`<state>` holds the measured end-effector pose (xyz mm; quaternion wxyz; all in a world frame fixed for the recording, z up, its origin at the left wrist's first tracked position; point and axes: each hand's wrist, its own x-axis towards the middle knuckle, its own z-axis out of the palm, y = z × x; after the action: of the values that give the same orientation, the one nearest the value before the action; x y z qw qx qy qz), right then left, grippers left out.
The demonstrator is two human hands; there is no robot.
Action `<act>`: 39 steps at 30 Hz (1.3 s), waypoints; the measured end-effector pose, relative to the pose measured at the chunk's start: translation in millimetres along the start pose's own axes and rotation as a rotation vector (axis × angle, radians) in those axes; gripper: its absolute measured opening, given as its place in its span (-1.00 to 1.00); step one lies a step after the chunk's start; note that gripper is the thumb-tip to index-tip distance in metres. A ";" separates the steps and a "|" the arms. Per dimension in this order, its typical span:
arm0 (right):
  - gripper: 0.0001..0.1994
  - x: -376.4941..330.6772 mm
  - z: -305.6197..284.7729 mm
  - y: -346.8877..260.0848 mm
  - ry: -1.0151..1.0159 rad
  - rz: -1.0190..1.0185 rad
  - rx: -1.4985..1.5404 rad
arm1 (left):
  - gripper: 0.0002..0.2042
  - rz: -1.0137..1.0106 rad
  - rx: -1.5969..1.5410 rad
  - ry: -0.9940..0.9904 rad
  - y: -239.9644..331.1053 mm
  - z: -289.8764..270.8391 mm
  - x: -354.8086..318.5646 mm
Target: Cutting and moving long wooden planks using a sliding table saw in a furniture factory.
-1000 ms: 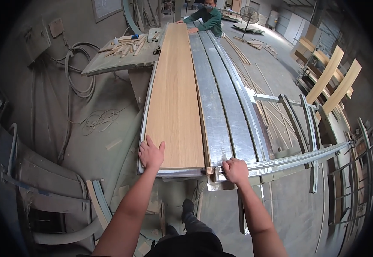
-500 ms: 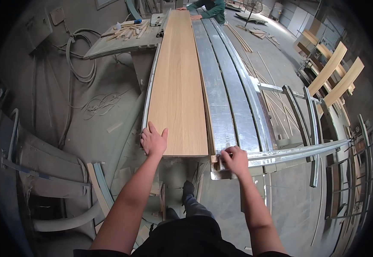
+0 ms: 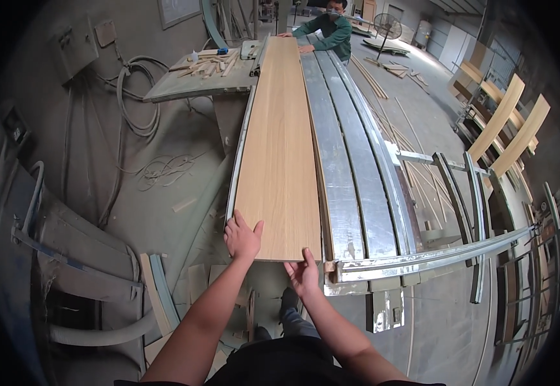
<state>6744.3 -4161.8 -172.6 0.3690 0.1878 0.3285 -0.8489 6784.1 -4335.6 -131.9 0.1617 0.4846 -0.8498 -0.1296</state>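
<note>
A long wood-grain board (image 3: 280, 148) lies lengthwise along the left side of a metal saw table (image 3: 341, 193). My left hand (image 3: 242, 238) rests on the board's near left corner with its fingers apart, some of them at the side edge. At the near end, my right hand (image 3: 303, 273) is turned palm up and grips the board's edge, thumb above and fingers underneath, partly hidden. A narrow wood strip (image 3: 326, 225) runs beside the board's right edge. At the far end, a person in a green sleeve (image 3: 318, 45) has both hands by the board.
Offcuts (image 3: 212, 66) lie on a side table (image 3: 190, 87) at the far left. A metal crossbar (image 3: 434, 255) extends to the right from the near end of the saw table. Boards (image 3: 499, 119) lean on a rack at the right. A hose (image 3: 100, 331) curves at the lower left.
My right hand has left the saw table's near corner and moved left to take hold of the board's near edge. My left hand stays at the board's left corner. The view has tilted up.
</note>
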 end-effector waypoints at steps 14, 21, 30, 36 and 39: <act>-0.55 3.2 -10.9 0.2 -0.050 0.033 -0.059 | -0.45 -0.776 -1.911 -0.571 -74.5 18.9 -61.8; -0.60 -1.8 -20.9 0.7 -0.050 0.038 -0.097 | -0.51 -0.676 -1.808 -0.483 -68.7 15.5 -70.9; -0.59 -11.3 -33.1 6.3 -0.039 0.019 -0.093 | -0.51 -0.675 -1.824 -0.511 -78.5 15.9 -85.2; -0.61 -23.6 -40.5 11.8 -0.036 0.031 -0.136 | -0.51 -0.678 -1.815 -0.517 -86.3 12.2 -98.2; -0.59 -31.3 -41.1 14.0 -0.028 0.023 -0.113 | -0.50 -0.681 -1.811 -0.514 -89.1 8.7 -105.3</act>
<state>6778.4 -4124.6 -190.3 0.3931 0.1583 0.3685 -0.8274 6900.6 -4288.2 -189.2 0.2353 0.3537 -0.2559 -0.8684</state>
